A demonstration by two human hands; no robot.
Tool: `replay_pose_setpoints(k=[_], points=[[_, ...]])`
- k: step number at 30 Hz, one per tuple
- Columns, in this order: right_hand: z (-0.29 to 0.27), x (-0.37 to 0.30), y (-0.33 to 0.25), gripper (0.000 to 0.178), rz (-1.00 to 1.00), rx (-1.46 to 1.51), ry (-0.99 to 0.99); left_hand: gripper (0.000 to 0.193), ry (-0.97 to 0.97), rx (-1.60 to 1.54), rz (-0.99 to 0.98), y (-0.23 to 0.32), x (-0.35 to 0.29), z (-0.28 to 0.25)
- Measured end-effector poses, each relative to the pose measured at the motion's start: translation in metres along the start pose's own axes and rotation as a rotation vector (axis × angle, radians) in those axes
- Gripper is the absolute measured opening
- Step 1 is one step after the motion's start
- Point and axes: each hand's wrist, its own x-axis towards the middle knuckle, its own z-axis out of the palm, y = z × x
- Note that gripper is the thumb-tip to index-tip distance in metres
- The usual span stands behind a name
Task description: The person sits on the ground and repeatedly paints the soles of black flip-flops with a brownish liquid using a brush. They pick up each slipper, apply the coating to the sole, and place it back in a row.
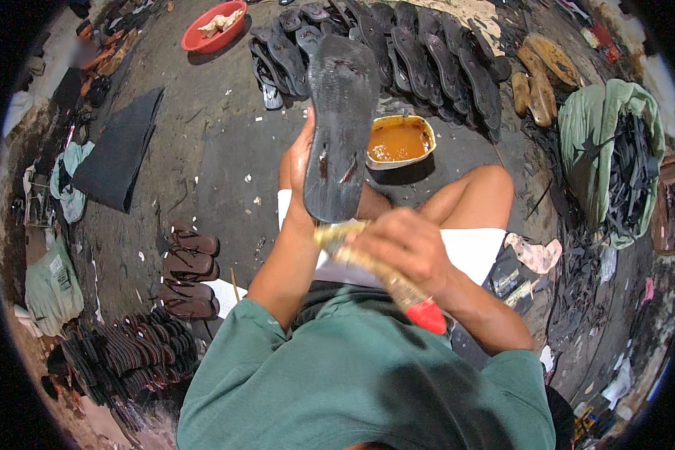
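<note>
In front of me a black sandal sole (343, 112) is held upright, with shiny wet-looking streaks on its face. My left hand (298, 154) grips it from the left edge, its other fingers hidden behind the sole. Wrapped around a brush (397, 286) with a red handle end is my right hand (403, 246), slightly blurred. The brush's yellowish head is at the sole's lower end; whether they touch I cannot tell. Just right of the sole, on the floor, sits a pale tub (402, 163) of orange-brown liquid.
Rows of black soles (420, 67) lie beyond the tub. A red basin (191, 46) stands far left, wooden foot forms (541, 103) far right. Brown sandals (191, 266) and stacked soles (131, 356) are at left. A green sack (589, 154) of black strips is at right.
</note>
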Motion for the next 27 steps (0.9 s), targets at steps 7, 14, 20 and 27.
replay_pose_setpoints(k=[7,14,20,27], points=[[-0.016,0.028,0.016,0.041,0.103,-0.19,0.17,0.046,0.119,-0.057,-0.089,-0.015,0.005,0.014],[-0.008,0.025,-0.006,0.035,-0.02,0.04,-0.004,0.044,-0.098,-0.14,-0.099,-0.006,0.0,-0.008],[-0.021,0.07,0.033,0.025,0.117,-0.111,0.134,0.044,-0.117,-0.019,0.018,-0.024,-0.016,-0.007],[-0.072,0.119,0.105,0.019,0.335,-0.016,0.254,0.045,0.027,0.128,-0.052,-0.017,-0.049,-0.008]])
